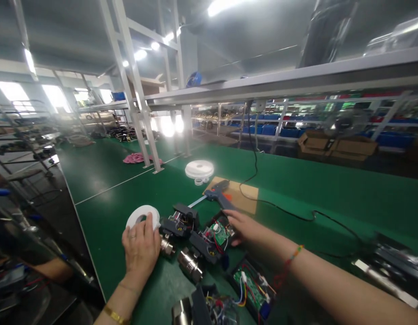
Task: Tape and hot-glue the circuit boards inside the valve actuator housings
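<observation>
My left hand [140,247] lies palm down on the green bench, fingers together, its fingertips on a white tape roll [141,215] and its side against a metal valve fitting [167,246]. My right hand [242,227] reaches in from the right and touches an open black actuator housing [214,239] with a green circuit board and coloured wires. Whether it grips the housing is hidden. A second black actuator [180,220] sits between the hands. Another metal valve body [190,265] lies just below them.
More open units with circuit boards [251,284] lie near the front edge. A glue gun [217,193] rests on a cardboard sheet [241,195], its black cable [297,215] trailing right. A stack of white tape rolls [199,169] stands farther back. Another person's arm [49,270] is at lower left.
</observation>
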Action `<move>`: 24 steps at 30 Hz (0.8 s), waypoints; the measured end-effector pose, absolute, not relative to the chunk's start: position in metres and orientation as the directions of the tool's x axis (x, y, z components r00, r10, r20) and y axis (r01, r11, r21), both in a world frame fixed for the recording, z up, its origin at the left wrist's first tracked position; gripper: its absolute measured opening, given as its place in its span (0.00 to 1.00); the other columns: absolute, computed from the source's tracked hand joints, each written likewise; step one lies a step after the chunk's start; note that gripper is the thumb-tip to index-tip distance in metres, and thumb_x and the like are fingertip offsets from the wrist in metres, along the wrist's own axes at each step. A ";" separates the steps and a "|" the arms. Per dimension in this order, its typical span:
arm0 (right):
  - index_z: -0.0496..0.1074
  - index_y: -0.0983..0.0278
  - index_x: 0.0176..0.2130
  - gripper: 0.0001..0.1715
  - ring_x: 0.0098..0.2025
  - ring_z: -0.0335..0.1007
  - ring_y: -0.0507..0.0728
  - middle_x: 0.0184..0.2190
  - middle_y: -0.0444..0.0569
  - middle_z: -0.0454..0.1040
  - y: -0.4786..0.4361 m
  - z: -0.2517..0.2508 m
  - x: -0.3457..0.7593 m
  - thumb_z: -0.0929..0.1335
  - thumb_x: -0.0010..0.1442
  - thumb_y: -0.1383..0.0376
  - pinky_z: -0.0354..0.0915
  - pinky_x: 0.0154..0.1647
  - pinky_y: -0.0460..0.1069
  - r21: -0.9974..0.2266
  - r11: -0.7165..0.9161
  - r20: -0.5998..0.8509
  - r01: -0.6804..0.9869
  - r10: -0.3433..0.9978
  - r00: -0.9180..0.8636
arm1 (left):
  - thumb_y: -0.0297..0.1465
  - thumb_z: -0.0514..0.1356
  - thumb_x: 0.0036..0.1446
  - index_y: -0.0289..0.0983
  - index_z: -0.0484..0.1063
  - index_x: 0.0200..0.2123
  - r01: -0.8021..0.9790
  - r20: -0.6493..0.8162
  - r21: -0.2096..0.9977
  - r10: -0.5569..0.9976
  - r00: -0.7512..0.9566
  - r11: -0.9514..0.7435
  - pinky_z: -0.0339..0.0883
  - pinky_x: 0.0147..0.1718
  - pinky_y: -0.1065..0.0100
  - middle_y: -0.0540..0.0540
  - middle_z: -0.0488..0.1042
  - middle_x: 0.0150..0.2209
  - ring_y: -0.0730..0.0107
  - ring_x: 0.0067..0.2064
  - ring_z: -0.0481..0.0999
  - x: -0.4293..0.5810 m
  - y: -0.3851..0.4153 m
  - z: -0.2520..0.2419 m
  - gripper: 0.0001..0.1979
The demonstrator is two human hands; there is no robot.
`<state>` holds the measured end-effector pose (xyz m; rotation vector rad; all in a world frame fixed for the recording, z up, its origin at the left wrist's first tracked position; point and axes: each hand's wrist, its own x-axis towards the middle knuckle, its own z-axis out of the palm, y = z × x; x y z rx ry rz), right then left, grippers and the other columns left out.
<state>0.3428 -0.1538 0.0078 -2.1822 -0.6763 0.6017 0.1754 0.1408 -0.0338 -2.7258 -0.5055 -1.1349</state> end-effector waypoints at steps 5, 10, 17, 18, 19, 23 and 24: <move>0.65 0.64 0.60 0.21 0.42 0.76 0.57 0.52 0.56 0.72 -0.154 0.003 0.332 0.61 0.74 0.58 0.75 0.39 0.54 -0.623 -0.688 -0.120 0.372 0.554 0.824 | 0.34 0.49 0.66 0.27 0.67 0.59 0.402 0.729 0.017 0.286 0.622 -0.916 0.58 0.56 0.42 0.33 0.75 0.43 0.50 0.46 0.73 0.179 0.155 -0.033 0.24; 0.72 0.68 0.46 0.11 0.42 0.72 0.61 0.40 0.54 0.74 -0.163 0.024 0.320 0.63 0.69 0.66 0.67 0.46 0.60 -0.357 -0.761 0.059 0.542 0.560 0.826 | 0.34 0.49 0.66 0.28 0.58 0.64 0.351 0.809 0.054 0.247 0.534 -0.935 0.61 0.55 0.44 0.32 0.74 0.47 0.48 0.49 0.72 0.170 0.144 -0.020 0.26; 0.76 0.61 0.41 0.11 0.42 0.67 0.59 0.39 0.51 0.73 -0.179 0.055 0.287 0.66 0.59 0.69 0.63 0.41 0.52 -0.222 -0.369 0.062 0.902 0.918 0.391 | 0.25 0.53 0.64 0.32 0.48 0.69 -0.209 0.832 0.079 -0.051 0.553 -0.975 0.55 0.64 0.52 0.33 0.67 0.58 0.55 0.59 0.66 0.168 0.064 0.011 0.31; 0.77 0.60 0.43 0.16 0.41 0.66 0.60 0.40 0.51 0.72 -0.179 0.057 0.285 0.68 0.54 0.71 0.63 0.40 0.52 -0.224 -0.313 0.031 0.923 0.944 0.328 | 0.25 0.52 0.65 0.31 0.50 0.68 -0.230 0.826 0.093 -0.054 0.562 -0.969 0.54 0.64 0.53 0.33 0.67 0.58 0.56 0.60 0.65 0.170 0.056 0.013 0.30; 0.77 0.60 0.44 0.19 0.41 0.66 0.60 0.40 0.52 0.72 -0.179 0.057 0.284 0.68 0.52 0.73 0.63 0.38 0.52 -0.232 -0.278 0.007 0.932 0.958 0.287 | 0.25 0.52 0.65 0.31 0.50 0.68 -0.238 0.824 0.106 -0.049 0.564 -0.965 0.54 0.64 0.54 0.33 0.67 0.58 0.57 0.60 0.65 0.173 0.050 0.014 0.29; 0.76 0.65 0.33 0.10 0.42 0.64 0.63 0.39 0.55 0.69 -0.173 0.053 0.293 0.68 0.52 0.76 0.64 0.38 0.54 -0.357 -0.256 0.004 0.898 0.961 0.276 | 0.27 0.50 0.67 0.32 0.51 0.68 -0.213 0.831 0.157 0.012 0.556 -0.964 0.57 0.62 0.55 0.34 0.67 0.59 0.58 0.60 0.66 0.176 0.045 0.011 0.28; 0.75 0.65 0.31 0.08 0.43 0.64 0.62 0.39 0.54 0.69 -0.172 0.051 0.297 0.68 0.52 0.76 0.64 0.40 0.55 -0.414 -0.259 0.019 0.873 0.956 0.293 | 0.27 0.50 0.67 0.33 0.50 0.69 -0.203 0.826 0.176 0.032 0.563 -0.963 0.58 0.61 0.55 0.34 0.67 0.59 0.57 0.60 0.66 0.174 0.046 0.010 0.28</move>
